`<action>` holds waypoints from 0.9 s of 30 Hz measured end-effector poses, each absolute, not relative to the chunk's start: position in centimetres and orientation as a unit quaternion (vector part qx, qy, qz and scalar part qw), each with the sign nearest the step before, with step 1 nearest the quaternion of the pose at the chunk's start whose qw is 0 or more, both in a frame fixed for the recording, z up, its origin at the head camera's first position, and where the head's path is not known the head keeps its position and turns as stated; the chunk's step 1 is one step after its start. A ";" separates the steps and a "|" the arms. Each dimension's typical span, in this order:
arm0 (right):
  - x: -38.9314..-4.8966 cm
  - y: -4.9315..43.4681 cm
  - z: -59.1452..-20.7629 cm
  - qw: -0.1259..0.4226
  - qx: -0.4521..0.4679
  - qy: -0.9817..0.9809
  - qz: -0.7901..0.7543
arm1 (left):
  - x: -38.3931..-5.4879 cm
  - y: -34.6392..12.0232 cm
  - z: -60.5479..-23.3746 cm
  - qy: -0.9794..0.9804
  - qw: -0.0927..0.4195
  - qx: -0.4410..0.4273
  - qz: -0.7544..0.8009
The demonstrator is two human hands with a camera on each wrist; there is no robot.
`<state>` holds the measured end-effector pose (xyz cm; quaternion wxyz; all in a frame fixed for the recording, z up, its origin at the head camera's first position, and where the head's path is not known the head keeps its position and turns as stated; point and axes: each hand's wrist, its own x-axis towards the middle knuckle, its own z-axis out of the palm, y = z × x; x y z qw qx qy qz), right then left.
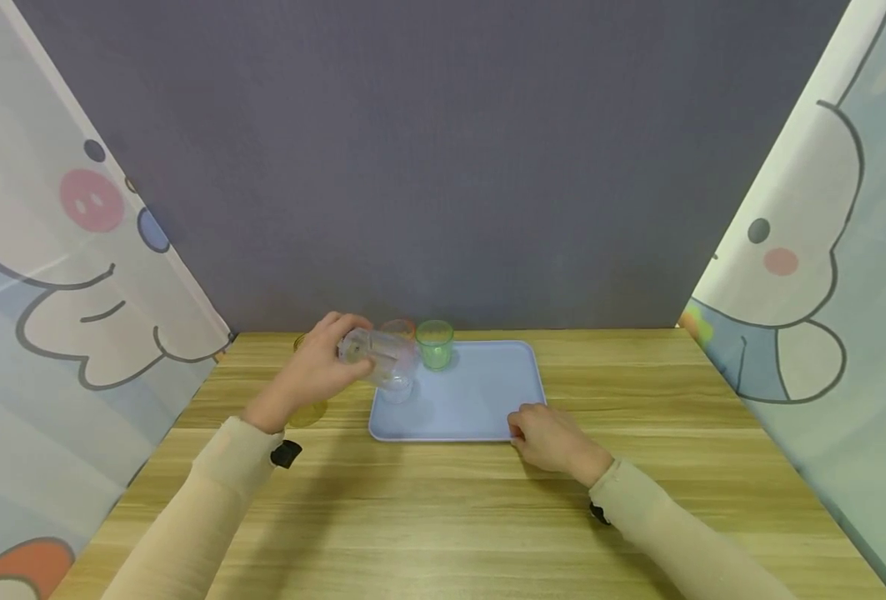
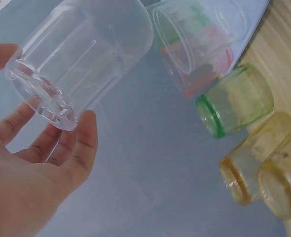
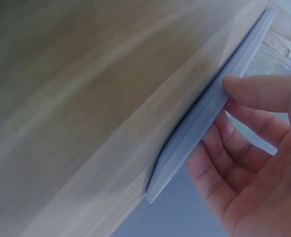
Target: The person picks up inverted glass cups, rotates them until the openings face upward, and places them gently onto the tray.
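A clear cup (image 2: 93, 54) is in my left hand (image 1: 321, 362), gripped near its base and tipped sideways above the tray's left part. Below it on the blue tray (image 1: 480, 392) stands another clear cup (image 1: 397, 390), partly hidden. A green cup (image 1: 435, 346) is at the tray's back edge; beside it, a pink-red cup (image 1: 399, 327) shows partly behind the held cup. My right hand (image 1: 551, 437) pinches the tray's front right corner, thumb on the rim (image 3: 219, 94).
Left of the tray, partly behind my left hand, are yellow cups (image 1: 307, 414). The left wrist view shows another green cup (image 2: 236, 101) beside two amber cups (image 2: 256, 158). A wooden table (image 1: 427, 517) lies under everything, with a dark panel (image 1: 443, 167) behind.
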<state>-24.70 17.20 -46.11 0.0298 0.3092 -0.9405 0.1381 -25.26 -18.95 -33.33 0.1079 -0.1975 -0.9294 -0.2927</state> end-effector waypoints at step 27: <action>-25.2 17.3 -45.5 -0.010 0.294 -0.940 0.176 | -25.3 -17.2 -36.7 -0.848 0.082 -0.188 -0.490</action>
